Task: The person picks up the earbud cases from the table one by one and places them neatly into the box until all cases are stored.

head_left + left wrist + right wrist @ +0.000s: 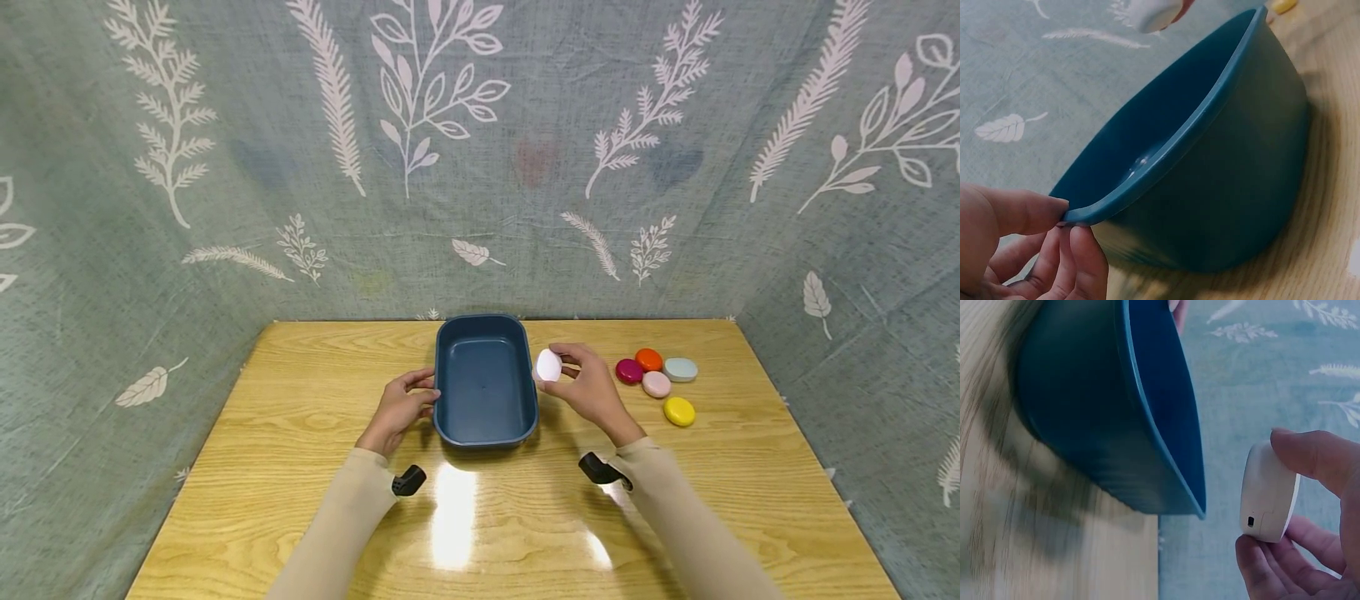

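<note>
A dark blue plastic tub (483, 400) with rounded corners stands on the table, with nothing inside it. At its left side, my left hand (397, 407) pinches the rim between thumb and fingers, as the left wrist view shows. My right hand (592, 387) holds a small white rounded case (548, 365) by its edges, just beside the tub's right rim. In the right wrist view, the white case (1267, 494) has a small dark port and a thin seam on its side, and it is raised to about the rim's height.
To the right on the wooden table (300, 467) lie several small glossy pieces: a crimson one (629, 371), an orange one (648, 359), a pink one (656, 384), a pale blue oblong one (680, 369) and a yellow one (679, 411). A leaf-patterned cloth (525, 250) hangs behind.
</note>
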`<state>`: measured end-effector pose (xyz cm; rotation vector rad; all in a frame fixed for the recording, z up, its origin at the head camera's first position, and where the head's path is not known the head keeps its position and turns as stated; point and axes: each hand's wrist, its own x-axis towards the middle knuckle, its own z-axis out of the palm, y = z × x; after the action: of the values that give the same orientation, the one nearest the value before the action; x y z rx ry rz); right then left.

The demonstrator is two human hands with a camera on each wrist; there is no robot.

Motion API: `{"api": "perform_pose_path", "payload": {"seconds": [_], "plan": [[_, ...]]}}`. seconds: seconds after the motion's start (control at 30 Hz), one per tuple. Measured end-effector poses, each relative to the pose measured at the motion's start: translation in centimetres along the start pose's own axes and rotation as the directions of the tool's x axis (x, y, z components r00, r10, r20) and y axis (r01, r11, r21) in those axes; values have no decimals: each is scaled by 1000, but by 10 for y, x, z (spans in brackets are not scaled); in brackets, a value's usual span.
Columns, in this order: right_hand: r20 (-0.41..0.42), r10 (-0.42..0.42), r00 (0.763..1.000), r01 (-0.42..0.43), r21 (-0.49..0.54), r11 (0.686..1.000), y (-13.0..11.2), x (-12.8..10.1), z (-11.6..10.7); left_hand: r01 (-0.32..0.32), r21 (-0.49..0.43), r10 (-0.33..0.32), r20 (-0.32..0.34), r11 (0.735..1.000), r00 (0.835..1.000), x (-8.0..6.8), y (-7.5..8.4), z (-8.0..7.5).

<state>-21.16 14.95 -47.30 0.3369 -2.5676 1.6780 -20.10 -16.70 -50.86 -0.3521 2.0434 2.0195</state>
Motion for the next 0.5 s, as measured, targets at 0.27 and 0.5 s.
{"api": "perform_pose_path", "payload": {"seconds": [0.27, 0.5], "plan": [[40, -15, 999, 15, 8, 1000, -6, 4, 15, -8, -6, 9, 3, 1000, 1000, -1, 2, 0], [87, -1, 996, 2, -10, 1000, -12, 6, 27, -6, -6, 6, 7, 1000, 1000, -1, 2, -1]]}}
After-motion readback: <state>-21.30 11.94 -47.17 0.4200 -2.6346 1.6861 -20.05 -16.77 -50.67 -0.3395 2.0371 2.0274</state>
